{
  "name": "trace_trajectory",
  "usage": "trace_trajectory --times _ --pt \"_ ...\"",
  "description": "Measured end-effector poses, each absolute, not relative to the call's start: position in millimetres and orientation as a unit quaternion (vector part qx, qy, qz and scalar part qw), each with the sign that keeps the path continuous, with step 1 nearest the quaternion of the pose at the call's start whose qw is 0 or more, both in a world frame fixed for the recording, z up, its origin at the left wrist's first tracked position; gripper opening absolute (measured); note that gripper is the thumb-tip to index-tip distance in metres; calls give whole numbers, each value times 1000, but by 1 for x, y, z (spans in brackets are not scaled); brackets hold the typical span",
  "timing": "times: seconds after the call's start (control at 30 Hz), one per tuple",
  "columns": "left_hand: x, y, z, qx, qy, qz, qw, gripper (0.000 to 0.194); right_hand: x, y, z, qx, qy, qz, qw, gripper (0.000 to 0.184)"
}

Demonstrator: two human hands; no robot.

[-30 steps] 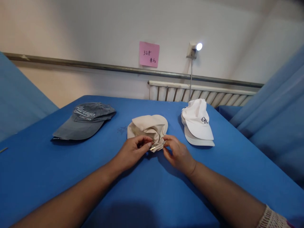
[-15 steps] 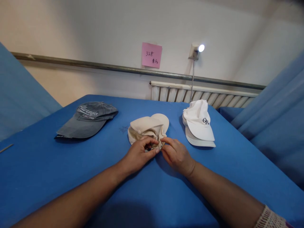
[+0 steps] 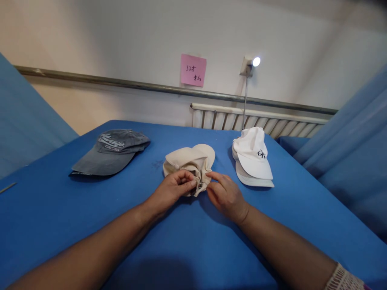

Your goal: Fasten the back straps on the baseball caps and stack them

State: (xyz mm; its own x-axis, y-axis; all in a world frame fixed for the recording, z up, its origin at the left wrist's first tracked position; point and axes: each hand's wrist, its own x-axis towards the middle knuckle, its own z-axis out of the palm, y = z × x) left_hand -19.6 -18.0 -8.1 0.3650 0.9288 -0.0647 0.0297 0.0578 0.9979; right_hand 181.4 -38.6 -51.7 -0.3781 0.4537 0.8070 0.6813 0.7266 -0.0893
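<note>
Head view: the beige cap (image 3: 184, 157) lay crumpled on the blue counter (image 3: 193, 237), between a grey cap (image 3: 110, 155) and stacked white caps (image 3: 252, 147). The left hand (image 3: 169, 194) pinched its gathered near edge between thumb and forefinger; the right hand (image 3: 226, 197) touched that edge with its fingertips, whether gripping could not be told.

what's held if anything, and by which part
The beige cap: the left hand pinches its gathered near edge. The right hand touches that edge, but its grip cannot be told.
</note>
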Motion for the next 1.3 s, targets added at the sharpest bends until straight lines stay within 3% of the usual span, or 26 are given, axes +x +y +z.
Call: trace_trajectory --times 0.2,0.33,0.43,0.67,1.3 --pt "-16 -18 -11 570 439 397 569 24 181 -39 -48 -332 -825 -139 435 13" --pt "-17 -20 -6 691 435 377 437 11 182 -38 -49 -331 -829 -134 431 13" --pt "-21 -22 -4 772 422 340 332 12 183 -38 -50 -328 -827 -137 436 11" --pt "-20 -30 -14 828 414 318 204 22 182 -36 -52 -319 -826 -144 442 10" --pt "-24 -28 -15 832 396 332 201 14 184 -34 -52 -329 -816 -168 444 8"
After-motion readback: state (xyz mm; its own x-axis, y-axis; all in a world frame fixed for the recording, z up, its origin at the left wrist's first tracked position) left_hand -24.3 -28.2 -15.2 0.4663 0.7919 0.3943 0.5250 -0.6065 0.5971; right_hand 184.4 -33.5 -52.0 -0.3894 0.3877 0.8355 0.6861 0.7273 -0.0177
